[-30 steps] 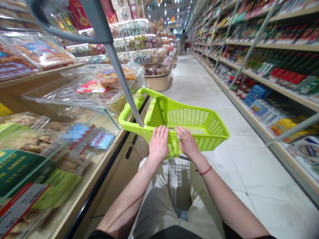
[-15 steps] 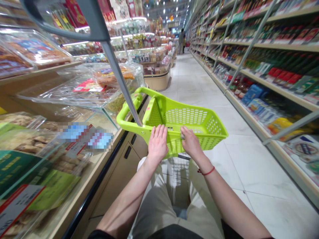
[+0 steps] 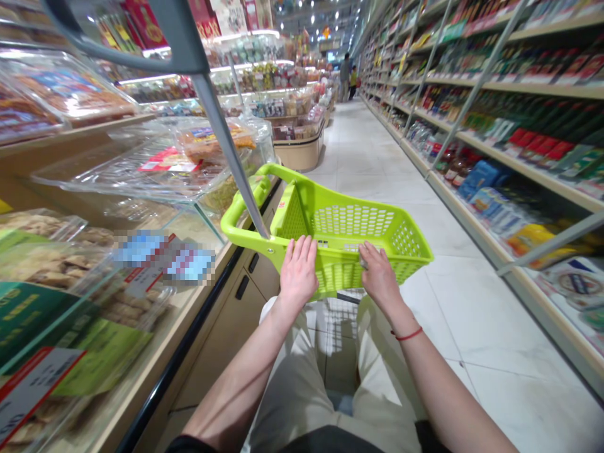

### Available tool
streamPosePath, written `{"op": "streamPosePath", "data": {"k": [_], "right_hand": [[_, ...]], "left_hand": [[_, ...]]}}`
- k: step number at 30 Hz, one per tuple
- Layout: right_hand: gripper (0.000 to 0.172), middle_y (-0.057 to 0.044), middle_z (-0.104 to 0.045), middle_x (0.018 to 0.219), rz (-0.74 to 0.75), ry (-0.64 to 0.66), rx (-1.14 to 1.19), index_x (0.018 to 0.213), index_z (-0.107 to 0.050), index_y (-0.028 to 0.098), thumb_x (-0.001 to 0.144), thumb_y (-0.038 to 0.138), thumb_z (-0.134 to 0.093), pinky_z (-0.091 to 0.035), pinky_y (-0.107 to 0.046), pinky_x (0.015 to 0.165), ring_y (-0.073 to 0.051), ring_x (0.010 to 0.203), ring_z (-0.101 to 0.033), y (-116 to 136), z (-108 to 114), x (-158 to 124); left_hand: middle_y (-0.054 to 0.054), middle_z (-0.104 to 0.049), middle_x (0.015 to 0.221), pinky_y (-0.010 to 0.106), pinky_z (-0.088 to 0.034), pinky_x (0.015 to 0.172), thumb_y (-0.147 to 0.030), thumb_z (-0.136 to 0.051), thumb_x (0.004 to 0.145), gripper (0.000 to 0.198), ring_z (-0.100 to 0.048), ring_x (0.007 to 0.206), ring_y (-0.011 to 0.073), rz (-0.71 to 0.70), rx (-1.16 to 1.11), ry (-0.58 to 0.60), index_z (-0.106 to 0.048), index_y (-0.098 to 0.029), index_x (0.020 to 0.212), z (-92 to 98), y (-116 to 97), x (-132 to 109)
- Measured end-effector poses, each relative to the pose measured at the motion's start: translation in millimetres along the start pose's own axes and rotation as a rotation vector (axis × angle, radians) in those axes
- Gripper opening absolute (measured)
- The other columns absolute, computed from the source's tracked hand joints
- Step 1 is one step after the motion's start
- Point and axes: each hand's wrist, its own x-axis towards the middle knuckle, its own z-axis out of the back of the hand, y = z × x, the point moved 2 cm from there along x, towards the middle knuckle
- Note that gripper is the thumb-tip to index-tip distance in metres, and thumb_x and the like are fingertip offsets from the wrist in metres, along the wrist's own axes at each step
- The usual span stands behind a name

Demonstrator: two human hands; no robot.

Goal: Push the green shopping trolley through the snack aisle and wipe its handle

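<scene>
the right hand [image 3: 380, 277] has slid outward along the near rim of the lime-green plastic shopping basket [image 3: 340, 274], fingers curled over it; the left hand [image 3: 297, 274] lies over the rim, perhaps only resting there.

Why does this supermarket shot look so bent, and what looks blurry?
In the head view, the wide lens bows the shelving on the right; the lidded display trays at lower left look soft, with ceiling light glaring off the lids; a label patch is pixelated; the left hand, right hand and green basket look fairly sharp.
</scene>
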Motion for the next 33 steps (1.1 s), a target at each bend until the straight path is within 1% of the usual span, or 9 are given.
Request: {"op": "streamPosePath", "data": {"k": [2,5,9,12,14,20,24,29,33], "right_hand": [[0.074,-0.019,-0.053,0.145,-0.04,-0.001,-0.033,0.14,-0.051,0.01,0.068,-0.003,-0.043,-0.032,-0.059,0.116,-0.029,0.138,-0.046,-2.3,2.0,0.0],[0.069,-0.022,-0.053,0.144,-0.067,0.014,-0.053,0.137,-0.052,0.006,0.069,-0.003,-0.043,-0.032,-0.058,0.117,-0.031,0.138,-0.046,10.7,-0.8,7.6],[0.074,-0.019,-0.049,0.148,0.088,0.089,0.046,0.143,-0.047,0.01,0.07,-0.004,-0.042,-0.031,-0.056,0.119,-0.028,0.143,-0.039,40.6,-11.4,21.3],[0.076,-0.017,-0.047,0.151,0.188,0.084,0.079,0.145,-0.044,0.013,0.071,-0.004,-0.04,-0.03,-0.055,0.119,-0.025,0.145,-0.036,47.7,-15.4,22.8],[0.074,-0.018,-0.048,0.149,0.185,0.064,0.061,0.144,-0.046,0.011,0.071,-0.005,-0.039,-0.031,-0.054,0.119,-0.025,0.145,-0.037,39.6,-14.4,18.6],[0.075,-0.017,-0.054,0.145,0.05,0.004,-0.033,0.141,-0.05,0.012,0.068,-0.005,-0.04,-0.034,-0.054,0.118,-0.026,0.139,-0.045,-6.8,0.6,1.1],[0.07,-0.02,-0.056,0.141,-0.012,0.018,-0.093,0.136,-0.054,0.007,0.068,-0.004,-0.042,-0.036,-0.053,0.116,-0.029,0.137,-0.048,-12.5,4.5,0.5],[0.067,-0.022,-0.056,0.14,-0.017,0.046,-0.052,0.134,-0.056,0.007,0.07,-0.004,-0.041,-0.035,-0.055,0.116,-0.03,0.136,-0.049,19.8,-3.8,15.7],[0.071,-0.023,-0.052,0.144,0.118,0.141,0.073,0.139,-0.051,0.003,0.069,-0.004,-0.04,-0.031,-0.053,0.119,-0.028,0.14,-0.043,63.8,-14.1,30.8]], "left_hand": [[0.014,-0.048,0.15,0.048,-0.019,0.126,-0.009,-0.049,0.074,0.069,-0.038,0.144,0.0271,0.006,-0.009,0.004,-0.046,-0.005,0.142,-0.2,0.0,-0.1],[0.014,-0.049,0.15,0.048,-0.018,0.126,-0.009,-0.05,0.073,0.069,-0.038,0.144,0.0276,0.015,-0.012,0.008,-0.046,-0.006,0.142,-0.8,-0.4,-0.2],[0.014,-0.048,0.15,0.049,-0.019,0.126,-0.009,-0.05,0.074,0.068,-0.038,0.144,0.0282,0.013,0.002,0.013,-0.046,-0.005,0.142,-0.8,-1.3,0.3],[0.014,-0.049,0.15,0.048,-0.02,0.125,-0.009,-0.049,0.074,0.068,-0.039,0.143,0.0284,0.006,0.018,0.017,-0.046,-0.004,0.142,-0.4,-1.3,0.4],[0.014,-0.049,0.15,0.048,-0.02,0.126,-0.009,-0.049,0.074,0.068,-0.039,0.143,0.0283,0.004,0.023,0.016,-0.046,-0.004,0.142,-0.3,-0.8,0.3],[0.013,-0.049,0.15,0.047,-0.019,0.126,-0.009,-0.05,0.074,0.067,-0.039,0.143,0.0278,0.006,0.018,0.008,-0.048,-0.004,0.141,-0.9,0.2,-0.3],[0.014,-0.05,0.149,0.047,-0.02,0.126,-0.009,-0.05,0.073,0.067,-0.04,0.143,0.0284,0.008,0.015,-0.001,-0.049,-0.004,0.14,-0.7,-0.5,-0.3],[0.014,-0.049,0.149,0.048,-0.02,0.126,-0.009,-0.05,0.073,0.068,-0.039,0.143,0.0286,0.009,0.018,0.004,-0.048,-0.004,0.141,-0.3,-1.0,-0.2],[0.014,-0.049,0.149,0.049,-0.02,0.125,-0.009,-0.048,0.075,0.067,-0.04,0.143,0.029,0.005,0.02,0.008,-0.046,-0.003,0.142,-1.0,-0.8,-0.3]]}}
